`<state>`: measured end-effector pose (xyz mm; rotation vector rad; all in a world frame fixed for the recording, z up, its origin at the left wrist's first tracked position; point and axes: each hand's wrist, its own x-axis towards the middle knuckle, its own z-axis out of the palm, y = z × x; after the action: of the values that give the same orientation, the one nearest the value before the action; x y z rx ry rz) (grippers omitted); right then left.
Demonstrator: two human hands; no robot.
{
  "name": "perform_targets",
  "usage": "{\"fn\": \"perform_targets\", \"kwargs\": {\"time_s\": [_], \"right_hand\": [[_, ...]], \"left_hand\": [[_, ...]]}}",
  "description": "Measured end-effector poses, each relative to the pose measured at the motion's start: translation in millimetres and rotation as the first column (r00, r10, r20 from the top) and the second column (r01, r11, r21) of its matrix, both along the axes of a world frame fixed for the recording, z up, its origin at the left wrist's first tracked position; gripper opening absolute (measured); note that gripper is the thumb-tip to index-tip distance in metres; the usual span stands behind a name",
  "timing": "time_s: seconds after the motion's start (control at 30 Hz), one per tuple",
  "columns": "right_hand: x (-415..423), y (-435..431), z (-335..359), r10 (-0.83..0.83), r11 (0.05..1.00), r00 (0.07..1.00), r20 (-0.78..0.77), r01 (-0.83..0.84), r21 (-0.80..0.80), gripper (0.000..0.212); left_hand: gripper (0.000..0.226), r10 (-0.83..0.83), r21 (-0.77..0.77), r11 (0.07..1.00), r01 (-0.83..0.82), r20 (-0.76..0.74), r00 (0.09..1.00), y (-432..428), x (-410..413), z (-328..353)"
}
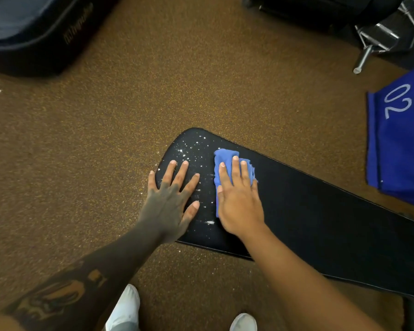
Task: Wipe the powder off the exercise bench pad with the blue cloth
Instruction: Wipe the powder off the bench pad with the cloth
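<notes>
A black exercise bench pad (320,211) runs from the middle of the view to the lower right. White powder (189,149) speckles its rounded left end and streaks lie between my hands. My right hand (239,201) lies flat on a crumpled blue cloth (225,158), pressing it onto the pad; the cloth sticks out beyond the fingertips and along the thumb side. My left hand (170,201) rests flat on the pad's left end, fingers spread, holding nothing. The pad to the right of the cloth looks free of powder.
Brown speckled floor (105,151) surrounds the bench. A dark padded object (34,37) lies at the top left, metal dumbbell parts (380,39) at the top right, and a blue item marked "02" (399,139) at the right. My white shoes (127,309) show below.
</notes>
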<state>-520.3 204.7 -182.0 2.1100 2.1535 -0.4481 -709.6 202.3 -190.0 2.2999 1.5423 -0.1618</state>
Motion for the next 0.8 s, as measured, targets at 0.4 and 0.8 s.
{"fn": "perform_targets", "kwargs": {"time_s": [0.4,0.8], "right_hand": [[1,1,29,-0.081,0.993,0.982,-0.170,0.094,0.071,0.057],[17,89,37,-0.138,0.981,0.990,0.009,0.135,0.139,0.024]], "left_hand": [[0.071,0.024,0.018,1.000,-0.025,0.021,0.999,0,-1,-6],[0.071,0.112,0.035,0.992,-0.118,0.138,0.984,-2,-2,-11]]}}
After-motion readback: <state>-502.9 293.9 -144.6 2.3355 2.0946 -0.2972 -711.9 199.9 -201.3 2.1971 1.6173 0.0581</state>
